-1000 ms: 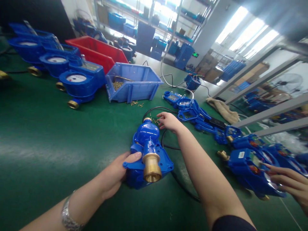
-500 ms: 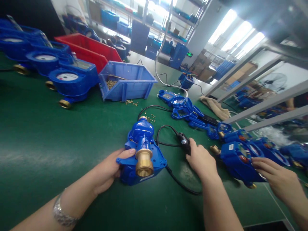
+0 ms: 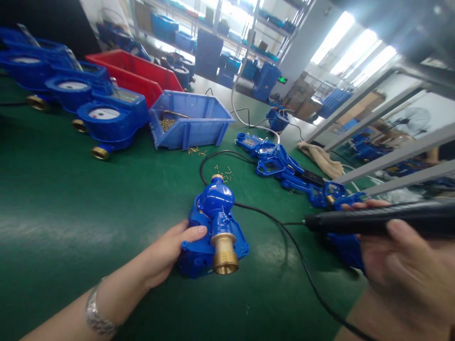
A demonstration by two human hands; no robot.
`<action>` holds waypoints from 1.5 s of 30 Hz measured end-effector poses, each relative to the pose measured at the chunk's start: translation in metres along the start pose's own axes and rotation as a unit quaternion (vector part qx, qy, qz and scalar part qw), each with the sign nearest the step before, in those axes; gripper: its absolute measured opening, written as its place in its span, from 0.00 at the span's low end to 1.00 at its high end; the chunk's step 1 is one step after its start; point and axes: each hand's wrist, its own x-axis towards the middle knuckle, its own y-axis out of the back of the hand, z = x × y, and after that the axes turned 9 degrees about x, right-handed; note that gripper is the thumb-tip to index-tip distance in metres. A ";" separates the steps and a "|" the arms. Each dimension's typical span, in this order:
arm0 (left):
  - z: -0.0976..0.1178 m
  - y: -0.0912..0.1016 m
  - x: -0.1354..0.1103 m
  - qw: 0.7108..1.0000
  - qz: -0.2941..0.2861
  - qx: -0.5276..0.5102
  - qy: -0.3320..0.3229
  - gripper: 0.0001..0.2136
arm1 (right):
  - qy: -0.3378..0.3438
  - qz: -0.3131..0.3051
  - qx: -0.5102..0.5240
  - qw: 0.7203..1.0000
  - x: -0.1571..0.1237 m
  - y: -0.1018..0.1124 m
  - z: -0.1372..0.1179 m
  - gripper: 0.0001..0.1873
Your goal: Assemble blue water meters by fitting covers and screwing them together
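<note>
With the held meter taken as the clock's centre, a row of blue plastic meters with round white dials (image 3: 106, 113) is seen at 10 o'clock. At 11 o'clock, a light-blue plastic bin (image 3: 202, 132) is set, brass screws visible inside. At 8 o'clock, the glossy blue meter body with a threaded brass pipe end (image 3: 221, 220) is grasped at its edge by the left hand (image 3: 172, 253), thumb on top; it is tilted over the green tabletop (image 3: 135, 203). Small loose brass screws (image 3: 227, 176) are scattered at 12 o'clock. At 3 o'clock, a black cylindrical power screwdriver (image 3: 348, 221) is gripped in the right hand's (image 3: 401, 270) curled fingers, its thin bit pointed toward 9 o'clock, apart from the meter. The step in hand is judged to be screw-fastening; for the next move, bit alignment and a steadied body seem called for.
</note>
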 end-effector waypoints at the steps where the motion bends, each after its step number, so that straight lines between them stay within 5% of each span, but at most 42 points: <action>1: 0.000 0.000 0.000 1.000 -0.010 0.001 0.001 0.26 | 0.018 0.026 0.046 0.998 0.000 -0.008 -0.010 0.17; 3: 0.000 0.002 0.000 1.000 -0.027 0.002 0.001 0.25 | 0.026 0.047 0.093 0.994 -0.002 -0.028 -0.023 0.14; 9: 0.001 0.004 0.001 0.999 -0.049 -0.015 0.002 0.22 | -0.025 -0.054 0.199 0.978 -0.011 -0.082 -0.028 0.14; 16: 0.003 0.003 0.001 0.999 -0.043 -0.004 0.016 0.24 | -0.056 -0.151 0.228 0.960 -0.014 -0.115 -0.019 0.15; 25: 0.002 -0.005 0.000 1.000 -0.014 -0.016 0.006 0.32 | -0.151 -0.197 0.238 0.939 -0.015 -0.127 0.013 0.15; 45: -0.013 -0.013 0.005 0.997 0.046 -0.058 -0.006 0.34 | -0.134 -0.142 0.233 0.953 -0.031 -0.132 0.029 0.14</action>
